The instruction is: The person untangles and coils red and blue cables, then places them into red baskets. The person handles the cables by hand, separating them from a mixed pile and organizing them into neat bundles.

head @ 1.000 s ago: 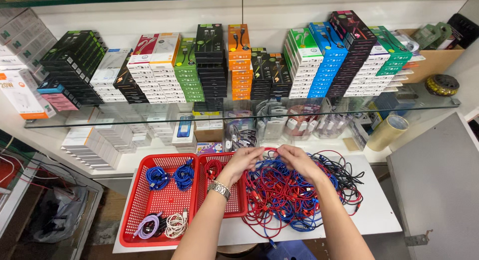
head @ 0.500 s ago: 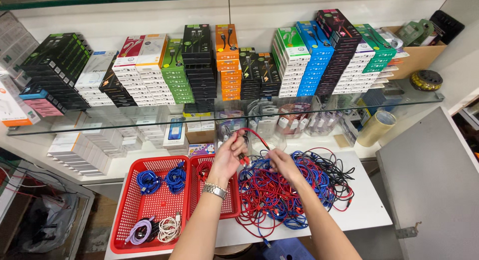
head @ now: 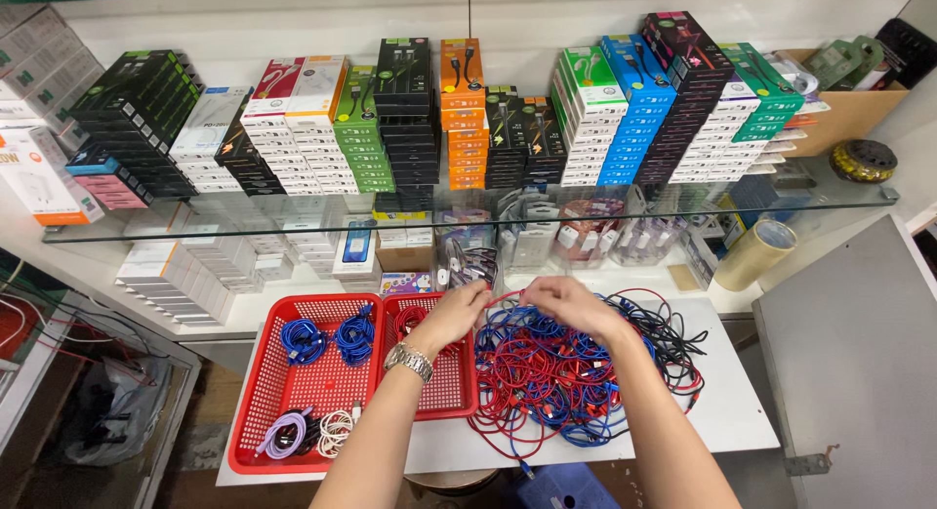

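White table [head: 742, 421] w/ cable pile [head: 566, 372] — both hands' fingers pinch 1 red cable [head: 503, 299] betw. left hand [head: 457, 314] & right hand [head: 571, 304].

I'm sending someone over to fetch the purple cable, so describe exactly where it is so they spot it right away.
Start at the white table under the glass shelf and find the larger red basket at its left end. The coiled purple cable lies in the basket's near left corner. A white coil sits beside it and blue coils lie at the far end; it is the only purple one.
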